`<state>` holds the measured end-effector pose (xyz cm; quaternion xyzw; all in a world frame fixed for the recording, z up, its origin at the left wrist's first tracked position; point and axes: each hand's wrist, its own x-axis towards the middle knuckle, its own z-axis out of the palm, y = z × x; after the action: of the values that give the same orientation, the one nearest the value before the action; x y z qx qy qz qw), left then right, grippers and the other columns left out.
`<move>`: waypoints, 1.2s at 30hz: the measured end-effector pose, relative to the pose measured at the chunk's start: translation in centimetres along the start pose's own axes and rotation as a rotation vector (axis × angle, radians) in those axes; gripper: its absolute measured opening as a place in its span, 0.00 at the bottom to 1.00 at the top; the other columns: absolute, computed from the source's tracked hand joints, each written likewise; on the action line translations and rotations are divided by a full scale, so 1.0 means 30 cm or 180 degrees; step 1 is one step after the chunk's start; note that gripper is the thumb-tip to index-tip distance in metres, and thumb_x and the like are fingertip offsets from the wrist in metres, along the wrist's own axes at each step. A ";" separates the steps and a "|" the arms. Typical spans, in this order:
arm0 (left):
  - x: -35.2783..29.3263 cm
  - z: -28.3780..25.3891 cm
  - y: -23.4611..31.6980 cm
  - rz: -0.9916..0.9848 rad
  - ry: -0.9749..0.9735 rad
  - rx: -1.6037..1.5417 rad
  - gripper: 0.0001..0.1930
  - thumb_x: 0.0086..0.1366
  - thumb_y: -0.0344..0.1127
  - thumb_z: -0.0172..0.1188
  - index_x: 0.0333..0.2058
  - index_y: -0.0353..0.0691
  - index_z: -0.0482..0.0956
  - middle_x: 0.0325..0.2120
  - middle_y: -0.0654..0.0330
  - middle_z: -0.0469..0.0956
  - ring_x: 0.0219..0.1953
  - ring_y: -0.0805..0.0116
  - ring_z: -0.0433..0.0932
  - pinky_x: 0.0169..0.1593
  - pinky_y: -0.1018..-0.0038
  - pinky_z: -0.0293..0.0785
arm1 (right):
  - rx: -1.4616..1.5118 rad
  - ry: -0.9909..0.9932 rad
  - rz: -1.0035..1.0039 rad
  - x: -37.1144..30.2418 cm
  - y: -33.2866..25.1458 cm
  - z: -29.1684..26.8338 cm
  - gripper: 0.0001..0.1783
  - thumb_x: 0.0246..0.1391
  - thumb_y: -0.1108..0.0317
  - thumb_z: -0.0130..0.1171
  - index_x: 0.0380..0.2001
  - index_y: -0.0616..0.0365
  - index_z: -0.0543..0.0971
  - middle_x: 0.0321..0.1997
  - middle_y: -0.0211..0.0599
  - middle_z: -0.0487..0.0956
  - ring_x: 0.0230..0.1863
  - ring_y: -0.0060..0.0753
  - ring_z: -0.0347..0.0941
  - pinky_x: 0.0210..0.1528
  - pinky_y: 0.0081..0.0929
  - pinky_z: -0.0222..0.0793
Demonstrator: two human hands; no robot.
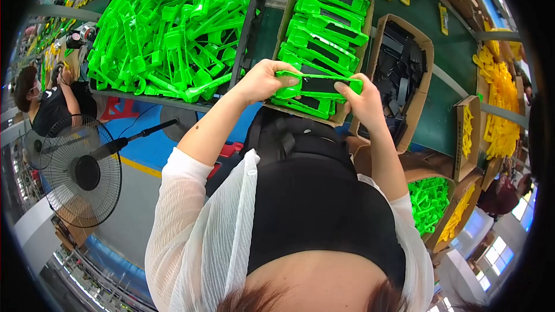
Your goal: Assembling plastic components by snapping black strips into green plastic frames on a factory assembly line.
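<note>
Between both hands I hold a long green plastic part with a black insert [319, 84], above the near end of a cardboard box. My left hand [267, 82] is closed on its left end, thumb on top. At the right end, my right hand [362, 97] grips it with the thumb against the black insert. Under and beyond it, the cardboard box [369, 16] holds rows of similar green parts [329, 14] with black inserts. Right of my right hand stands another cardboard box [429, 43] with loose black plastic pieces [399, 60].
A dark crate [254, 8] heaped with green plastic parts [167, 34] is at the left. A fan [87, 172] and a seated co-worker [49, 101] are farther left. Yellow parts [502, 107] fill containers at the right. A box of green pieces [429, 203] stands by my right elbow.
</note>
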<state>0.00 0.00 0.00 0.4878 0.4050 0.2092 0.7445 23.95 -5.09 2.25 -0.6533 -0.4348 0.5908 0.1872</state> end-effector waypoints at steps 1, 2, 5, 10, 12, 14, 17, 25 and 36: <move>0.008 0.011 -0.002 -0.0092 0.0136 -0.0057 0.08 0.56 0.26 0.56 0.36 0.35 0.76 0.26 0.58 0.77 0.28 0.73 0.77 0.34 0.75 0.73 | -0.0988 0.1062 -0.0701 -0.006 0.011 0.007 0.24 0.43 0.54 0.62 0.37 0.59 0.67 0.30 0.34 0.74 0.27 0.29 0.72 0.28 0.26 0.66; 0.011 0.016 -0.005 -0.0182 0.0270 -0.0115 0.08 0.56 0.26 0.56 0.35 0.33 0.76 0.26 0.59 0.77 0.28 0.72 0.77 0.33 0.75 0.73 | -0.1973 0.2131 -0.1399 -0.009 0.013 0.011 0.25 0.41 0.57 0.64 0.38 0.60 0.67 0.26 0.34 0.74 0.23 0.27 0.71 0.24 0.23 0.65; 0.002 0.013 -0.018 -0.0075 0.0493 -0.0360 0.07 0.57 0.26 0.55 0.35 0.33 0.76 0.26 0.59 0.77 0.27 0.74 0.76 0.33 0.77 0.72 | -0.1802 0.2344 -0.1626 -0.036 -0.012 0.026 0.16 0.42 0.59 0.63 0.26 0.60 0.72 0.22 0.34 0.70 0.23 0.34 0.69 0.24 0.28 0.64; 0.012 0.043 -0.068 0.0601 0.0589 0.0607 0.07 0.58 0.25 0.54 0.36 0.33 0.75 0.27 0.60 0.77 0.29 0.74 0.75 0.32 0.79 0.71 | -0.1820 0.2118 -0.1477 -0.001 0.005 0.078 0.18 0.43 0.61 0.62 0.34 0.61 0.74 0.21 0.35 0.69 0.23 0.35 0.68 0.25 0.29 0.63; 0.014 0.045 -0.057 0.0468 0.0602 0.0281 0.08 0.56 0.27 0.55 0.35 0.33 0.76 0.26 0.61 0.77 0.28 0.77 0.73 0.33 0.79 0.70 | -0.1191 0.2103 -0.1584 0.005 0.004 0.083 0.16 0.43 0.62 0.62 0.31 0.63 0.72 0.20 0.34 0.67 0.23 0.30 0.66 0.25 0.26 0.62; 0.017 0.032 -0.057 0.0439 0.0680 0.0010 0.09 0.55 0.30 0.58 0.34 0.36 0.78 0.22 0.62 0.77 0.27 0.80 0.71 0.33 0.79 0.68 | -0.0730 0.1728 -0.1656 -0.008 -0.007 0.066 0.13 0.46 0.65 0.60 0.26 0.64 0.70 0.17 0.30 0.66 0.21 0.20 0.62 0.23 0.21 0.59; 0.007 0.001 -0.042 0.0315 0.0610 0.0530 0.09 0.54 0.32 0.58 0.35 0.39 0.78 0.23 0.62 0.77 0.27 0.80 0.71 0.34 0.78 0.68 | -0.0715 0.0810 -0.1117 -0.055 -0.055 0.049 0.12 0.49 0.65 0.57 0.25 0.64 0.70 0.14 0.29 0.68 0.16 0.18 0.62 0.19 0.19 0.57; 0.001 -0.037 -0.044 0.0131 0.0254 0.0584 0.09 0.54 0.32 0.59 0.35 0.38 0.77 0.21 0.62 0.76 0.26 0.80 0.70 0.31 0.78 0.67 | -0.0103 0.0156 -0.0639 -0.061 -0.085 0.043 0.13 0.54 0.62 0.53 0.22 0.59 0.70 0.10 0.24 0.67 0.09 0.12 0.58 0.11 0.12 0.50; -0.040 0.005 0.026 -0.0274 0.0297 -0.0245 0.08 0.56 0.25 0.56 0.35 0.32 0.75 0.24 0.58 0.76 0.26 0.70 0.77 0.28 0.77 0.73 | -0.0601 0.0451 -0.0383 0.002 -0.066 0.083 0.15 0.53 0.62 0.52 0.19 0.61 0.69 0.10 0.29 0.70 0.09 0.16 0.62 0.12 0.19 0.55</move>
<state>-0.52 -0.59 1.20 0.4307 0.4515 0.2149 0.7513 20.94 -4.61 3.15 -0.6809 -0.5125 0.4874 0.1901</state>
